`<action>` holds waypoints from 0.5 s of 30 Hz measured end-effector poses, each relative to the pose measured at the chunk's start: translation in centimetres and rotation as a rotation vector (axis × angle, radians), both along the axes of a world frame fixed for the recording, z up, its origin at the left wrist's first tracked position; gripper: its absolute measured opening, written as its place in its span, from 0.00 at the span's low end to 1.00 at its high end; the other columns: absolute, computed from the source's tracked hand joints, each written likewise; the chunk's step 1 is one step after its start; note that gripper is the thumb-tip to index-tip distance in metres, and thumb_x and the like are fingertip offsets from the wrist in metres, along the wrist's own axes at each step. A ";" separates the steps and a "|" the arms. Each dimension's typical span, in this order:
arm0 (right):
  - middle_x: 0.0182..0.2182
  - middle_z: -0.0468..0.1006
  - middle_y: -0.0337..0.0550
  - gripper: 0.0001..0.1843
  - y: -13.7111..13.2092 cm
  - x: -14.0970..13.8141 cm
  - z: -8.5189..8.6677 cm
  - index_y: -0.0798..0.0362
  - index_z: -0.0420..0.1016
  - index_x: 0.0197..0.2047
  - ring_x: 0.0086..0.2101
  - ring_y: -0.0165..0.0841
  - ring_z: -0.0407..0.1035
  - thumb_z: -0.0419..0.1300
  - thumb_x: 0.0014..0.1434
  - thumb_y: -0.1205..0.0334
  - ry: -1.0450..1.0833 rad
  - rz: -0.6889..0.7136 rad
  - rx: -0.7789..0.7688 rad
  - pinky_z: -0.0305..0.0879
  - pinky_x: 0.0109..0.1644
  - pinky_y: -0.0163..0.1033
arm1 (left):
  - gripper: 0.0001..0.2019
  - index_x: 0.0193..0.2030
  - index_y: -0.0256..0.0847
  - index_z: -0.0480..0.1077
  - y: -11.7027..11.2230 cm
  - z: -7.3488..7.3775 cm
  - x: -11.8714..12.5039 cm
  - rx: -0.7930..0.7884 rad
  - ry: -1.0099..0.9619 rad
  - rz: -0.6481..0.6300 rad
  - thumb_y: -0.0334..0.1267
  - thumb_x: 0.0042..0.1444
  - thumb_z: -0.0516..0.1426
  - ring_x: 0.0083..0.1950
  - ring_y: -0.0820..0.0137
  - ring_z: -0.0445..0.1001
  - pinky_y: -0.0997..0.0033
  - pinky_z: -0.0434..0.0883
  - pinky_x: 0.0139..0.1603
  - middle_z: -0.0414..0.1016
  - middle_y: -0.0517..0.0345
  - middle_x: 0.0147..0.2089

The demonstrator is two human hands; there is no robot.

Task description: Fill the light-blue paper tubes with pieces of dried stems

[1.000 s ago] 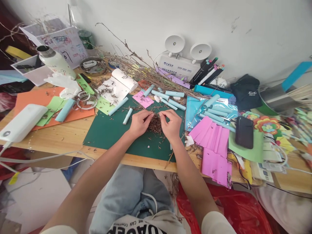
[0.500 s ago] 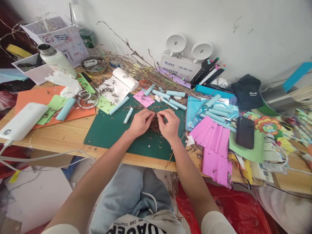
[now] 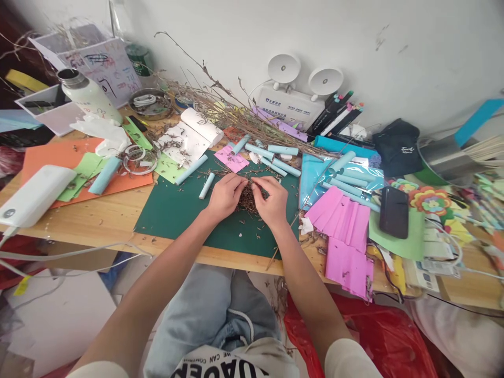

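Left hand [image 3: 224,195]: fingertips pinching the dried twig pile [image 3: 247,198].
Right hand [image 3: 271,202]: pinching it too.
Underneath: green mat [image 3: 177,210].

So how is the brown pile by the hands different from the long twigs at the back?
The brown pile is a small dark heap of crumbled bits; the long twigs are pale, thin, whole stems. The brown pile sits on the green mat, pinched by the left hand and right hand; the long twigs lie untouched near the wall. Both look like dry plant stuff.
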State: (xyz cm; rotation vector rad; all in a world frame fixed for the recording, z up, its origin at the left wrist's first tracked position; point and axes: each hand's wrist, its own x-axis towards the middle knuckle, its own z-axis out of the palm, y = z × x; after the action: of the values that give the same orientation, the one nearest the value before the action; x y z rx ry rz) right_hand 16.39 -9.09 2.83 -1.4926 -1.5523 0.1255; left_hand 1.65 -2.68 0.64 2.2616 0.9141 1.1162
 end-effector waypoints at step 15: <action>0.38 0.81 0.45 0.10 0.1 0.4 0.2 0.50 0.81 0.43 0.38 0.34 0.76 0.57 0.64 0.64 0.032 0.004 0.068 0.73 0.45 0.41 | 0.14 0.40 0.38 0.73 -0.2 0.0 0.1 0.001 0.004 -0.017 0.40 0.69 0.48 0.40 0.67 0.72 0.68 0.70 0.43 0.75 0.51 0.38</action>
State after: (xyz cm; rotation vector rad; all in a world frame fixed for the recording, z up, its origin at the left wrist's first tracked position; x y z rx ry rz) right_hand 16.75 -8.99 3.02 -1.4277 -1.5194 0.0977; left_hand 1.80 -2.89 0.64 2.2697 0.8940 1.1049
